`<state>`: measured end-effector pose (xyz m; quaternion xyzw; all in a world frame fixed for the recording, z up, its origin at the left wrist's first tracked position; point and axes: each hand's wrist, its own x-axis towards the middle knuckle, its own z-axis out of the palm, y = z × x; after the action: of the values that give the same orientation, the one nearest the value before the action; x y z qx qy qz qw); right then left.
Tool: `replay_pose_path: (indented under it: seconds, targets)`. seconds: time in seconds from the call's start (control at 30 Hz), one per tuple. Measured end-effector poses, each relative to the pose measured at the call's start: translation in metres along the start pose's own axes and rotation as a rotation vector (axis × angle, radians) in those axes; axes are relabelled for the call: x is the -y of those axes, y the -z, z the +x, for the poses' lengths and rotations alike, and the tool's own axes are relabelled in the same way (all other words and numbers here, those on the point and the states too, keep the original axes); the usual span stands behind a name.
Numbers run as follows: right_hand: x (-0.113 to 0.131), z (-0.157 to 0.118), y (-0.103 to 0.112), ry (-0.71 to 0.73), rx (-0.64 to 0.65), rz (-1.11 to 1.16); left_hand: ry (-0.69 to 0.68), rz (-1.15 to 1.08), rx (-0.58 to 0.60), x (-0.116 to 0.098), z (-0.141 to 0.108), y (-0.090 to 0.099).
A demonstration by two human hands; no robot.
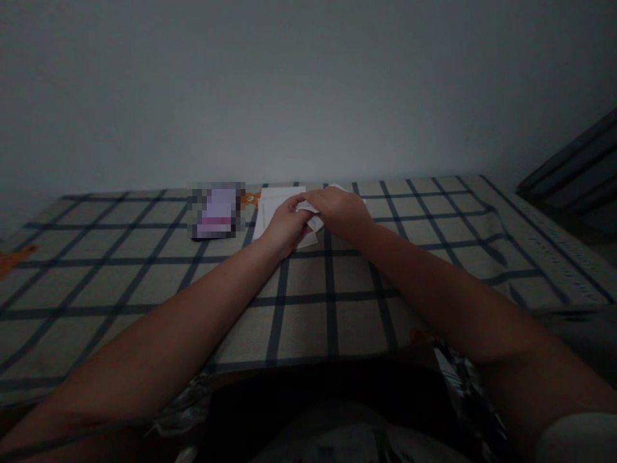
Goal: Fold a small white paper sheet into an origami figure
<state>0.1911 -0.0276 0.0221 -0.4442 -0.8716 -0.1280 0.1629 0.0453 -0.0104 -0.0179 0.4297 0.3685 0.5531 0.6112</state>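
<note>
"Where are the hands?"

"Together. The left hand (285, 227) and right hand (346, 215) meet over a piece of folded white paper (316, 223). The left one pinches it between thumb and fingers."

"And the right?"

"It arches over the same paper, with white edges poking out past its knuckles. Its fingertips are hidden, so I can't tell how it grips."

"What's next to them?"

"A flat white sheet (276, 202), partly behind the left hand. A white corner also shows just below that hand; I can't tell which paper it belongs to."

"Farther left?"

"A phone-like object (218, 209), blurred out, purplish with a pink band. Between it and the sheet there's an orange figure (250, 199) on the cloth."

"What cloth?"

"A pale checked cloth (308, 328) with dark lines, spread over the tabletop and wrinkled toward the right. Behind it is a plain grey wall (308, 96), and at the far right edge something dark and striped (576, 154), too dim to name."
</note>
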Motion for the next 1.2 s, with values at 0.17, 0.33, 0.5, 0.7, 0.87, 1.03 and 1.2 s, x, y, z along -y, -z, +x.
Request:
replay_pose_path:
  seconds: [0.17,0.33,0.5,0.7,0.87,1.03,1.2]
  targets:
    - [-0.005,0.001,-0.003,-0.043,-0.039,0.100,-0.205,0.290,-0.052,-0.001,0.008,0.012]
    - [-0.018,0.002,-0.017,0.030,-0.186,0.271,-0.314,0.629,-0.101,-0.011,0.011,0.025]
    - [-0.030,0.004,-0.029,0.113,-0.289,0.440,-0.315,0.672,-0.135,-0.012,0.014,0.032]
    - [-0.042,0.009,-0.041,0.249,-0.229,0.476,-0.303,0.453,-0.082,-0.008,0.016,0.029]
    - [-0.043,0.010,-0.044,0.269,-0.219,0.477,-0.264,0.312,-0.048,-0.007,0.015,0.026]
    - [-0.041,0.010,-0.041,0.207,-0.274,0.507,-0.281,0.367,-0.061,-0.005,0.016,0.025]
    - [-0.040,0.010,-0.038,0.102,-0.293,0.536,-0.214,0.286,-0.007,-0.007,0.012,0.023]
